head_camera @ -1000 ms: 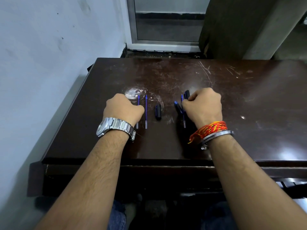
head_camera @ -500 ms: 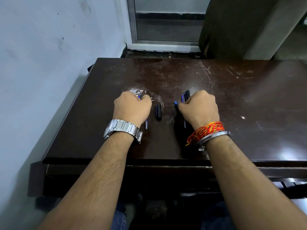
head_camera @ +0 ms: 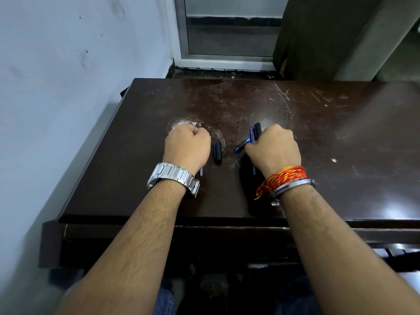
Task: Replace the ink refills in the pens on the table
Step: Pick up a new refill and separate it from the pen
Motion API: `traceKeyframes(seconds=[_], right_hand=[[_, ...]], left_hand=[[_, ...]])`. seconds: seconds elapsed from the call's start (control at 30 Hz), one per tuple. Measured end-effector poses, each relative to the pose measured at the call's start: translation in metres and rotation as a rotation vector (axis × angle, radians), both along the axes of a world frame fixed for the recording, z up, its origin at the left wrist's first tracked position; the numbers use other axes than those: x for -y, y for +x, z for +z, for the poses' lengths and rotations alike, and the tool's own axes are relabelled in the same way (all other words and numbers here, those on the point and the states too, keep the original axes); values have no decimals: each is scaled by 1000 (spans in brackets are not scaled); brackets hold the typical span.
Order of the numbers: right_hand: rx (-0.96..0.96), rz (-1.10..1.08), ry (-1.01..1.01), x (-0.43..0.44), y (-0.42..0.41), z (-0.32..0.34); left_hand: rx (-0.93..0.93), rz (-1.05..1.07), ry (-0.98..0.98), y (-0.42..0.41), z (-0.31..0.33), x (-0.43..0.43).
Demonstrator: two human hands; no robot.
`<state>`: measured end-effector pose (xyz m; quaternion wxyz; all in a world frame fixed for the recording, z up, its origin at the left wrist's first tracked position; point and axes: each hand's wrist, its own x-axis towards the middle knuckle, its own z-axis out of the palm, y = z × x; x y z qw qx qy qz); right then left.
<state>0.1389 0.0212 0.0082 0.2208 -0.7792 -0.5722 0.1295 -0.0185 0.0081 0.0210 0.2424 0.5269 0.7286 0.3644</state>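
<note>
My left hand (head_camera: 187, 146) is a closed fist resting on the dark table (head_camera: 341, 155), fingers curled down over the thin ink refills. Only one refill end (head_camera: 201, 172) shows by the wrist. A black pen cap (head_camera: 217, 153) lies just right of that fist. My right hand (head_camera: 273, 148) is closed around a blue pen (head_camera: 242, 145), whose tip points left and sits slightly off the table. More dark pens (head_camera: 258, 130) lie under and beyond this hand, and a thin blue shaft (head_camera: 254, 169) shows by the wrist.
The table's left edge runs along a pale wall (head_camera: 68, 87). Behind the table stand a metal-framed door (head_camera: 227, 30) and a dark panel (head_camera: 318, 37). The tabletop is scratched, with a white scuff (head_camera: 184, 122) near my left fist.
My left hand has slid right and forward over the two refills and closed on them. My right hand has tilted the blue pen, so its tip now points left.
</note>
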Motion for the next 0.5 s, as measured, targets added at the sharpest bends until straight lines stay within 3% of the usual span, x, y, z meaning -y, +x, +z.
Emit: traceKeyframes(seconds=[0.5], right_hand=[[40, 39, -1, 0, -2, 0]], left_hand=[[275, -109, -9, 0, -14, -6]])
